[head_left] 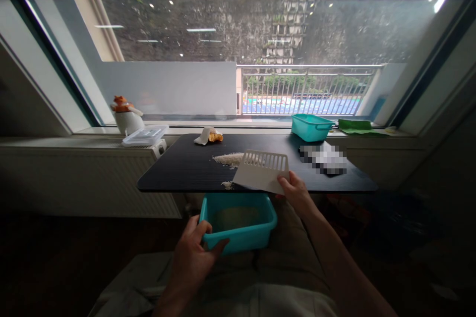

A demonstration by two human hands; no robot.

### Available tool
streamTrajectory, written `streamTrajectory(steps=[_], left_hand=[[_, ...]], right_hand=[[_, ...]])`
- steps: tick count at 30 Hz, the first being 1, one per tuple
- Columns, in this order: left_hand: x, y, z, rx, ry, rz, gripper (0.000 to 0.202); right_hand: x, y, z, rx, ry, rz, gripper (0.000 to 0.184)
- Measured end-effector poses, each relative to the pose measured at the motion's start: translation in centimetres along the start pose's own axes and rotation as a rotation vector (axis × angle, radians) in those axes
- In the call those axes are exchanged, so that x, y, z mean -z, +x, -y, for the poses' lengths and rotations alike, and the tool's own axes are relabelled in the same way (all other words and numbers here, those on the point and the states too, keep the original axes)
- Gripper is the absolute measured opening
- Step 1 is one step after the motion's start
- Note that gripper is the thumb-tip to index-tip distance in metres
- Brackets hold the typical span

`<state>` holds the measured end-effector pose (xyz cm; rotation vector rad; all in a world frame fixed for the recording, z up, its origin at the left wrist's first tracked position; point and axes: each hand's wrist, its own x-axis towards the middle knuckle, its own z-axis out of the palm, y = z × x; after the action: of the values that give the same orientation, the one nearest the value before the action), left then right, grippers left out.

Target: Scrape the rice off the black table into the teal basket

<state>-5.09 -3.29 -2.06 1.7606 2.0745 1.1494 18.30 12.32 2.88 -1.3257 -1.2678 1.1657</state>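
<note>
My left hand (197, 247) grips the near left corner of a teal plastic basin (238, 244), fingers over its rim. The basin is just below the table's front edge, above my lap, with something pale and dim at its bottom. My right hand (293, 189) pinches the lower right corner of a flat white slotted plastic plate (256, 177). The plate tilts over the front of the dark table (178, 171), its row of slots at the far side. White rice-like grains (228, 159) lie in a heap beside and partly behind it. A smaller clump (227, 185) sits near the front edge.
At the table's back are a crumpled white-and-orange wrap (208, 136) and another teal basin (311, 128). A blurred-out item (327, 157) lies at the right. A clear plastic lid (146, 134) rests on the radiator (92, 176); a green cloth (357, 127) is on the windowsill.
</note>
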Motion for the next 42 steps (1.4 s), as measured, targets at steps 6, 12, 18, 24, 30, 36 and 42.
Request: streamTrajectory(steps=[6, 12, 18, 24, 30, 36, 42], left_hand=[[-0.1, 0.1, 0.0, 0.004, -0.005, 0.006, 0.030], [0.0, 0.1, -0.1, -0.017, 0.001, -0.001, 0.029], [0.1, 0.2, 0.1, -0.017, 0.019, -0.004, 0.030], [0.0, 0.2, -0.1, 0.012, 0.002, 0.014, 0.029], [0.1, 0.2, -0.2, 0.010, -0.026, 0.017, 0.029], [0.2, 0.3, 0.1, -0.023, 0.017, -0.026, 0.030], [0.2, 0.2, 0.0, -0.018, 0.023, -0.021, 0.030]], right_hand=[[0.4, -0.9, 0.2, 0.003, -0.001, 0.062, 0.023], [-0.3, 0.0, 0.8, 0.011, 0.002, 0.022, 0.029], [-0.3, -0.4, 0.5, 0.007, -0.006, 0.062, 0.026], [0.3, -1.0, 0.7, 0.020, 0.001, 0.083, 0.022], [-0.7, 0.6, 1.1, 0.022, 0.012, 0.042, 0.031], [-0.5, 0.5, 0.3, 0.010, 0.015, 0.099, 0.030], [0.5, -0.1, 0.2, 0.010, 0.016, 0.129, 0.028]])
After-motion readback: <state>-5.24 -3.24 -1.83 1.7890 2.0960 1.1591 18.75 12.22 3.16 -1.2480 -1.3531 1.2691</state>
